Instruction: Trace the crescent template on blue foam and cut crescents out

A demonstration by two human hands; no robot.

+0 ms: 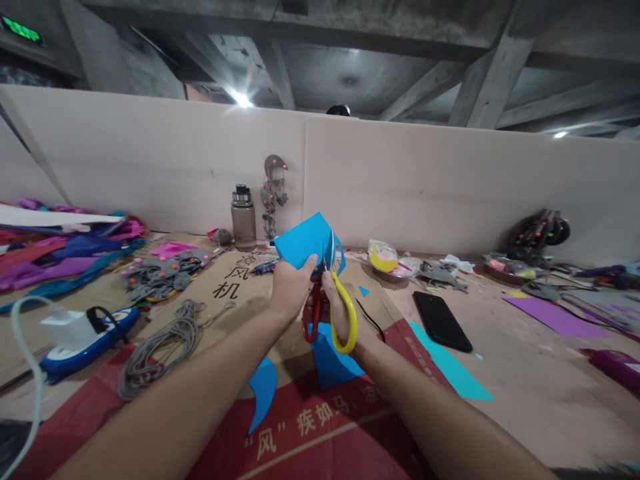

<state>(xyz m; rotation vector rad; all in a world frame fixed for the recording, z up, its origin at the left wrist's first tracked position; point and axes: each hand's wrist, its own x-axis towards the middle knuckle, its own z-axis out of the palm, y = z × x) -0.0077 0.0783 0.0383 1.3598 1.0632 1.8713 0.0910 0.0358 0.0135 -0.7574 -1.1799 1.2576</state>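
Note:
My left hand (293,287) grips a blue sheet (303,241), felt or paper, by its lower edge, with the thumb on top. Closed around the handles of a pair of scissors (346,313), one loop red and the other yellow, is my right hand (334,303). The scissor blades point up and sit at the sheet's right side, where a narrow curved strip bends away. Below my hands a blue piece (333,360) lies on the flattened cardboard (280,400). A blue crescent (264,392) rests to its left, partly behind my left forearm.
A black phone (442,321) lies right, beside a turquoise strip (450,363). Grey cord (165,347) and a blue power strip (90,343) are left. A bottle (243,219) stands by the white partition (450,193). Colored scraps (65,247) pile up far left.

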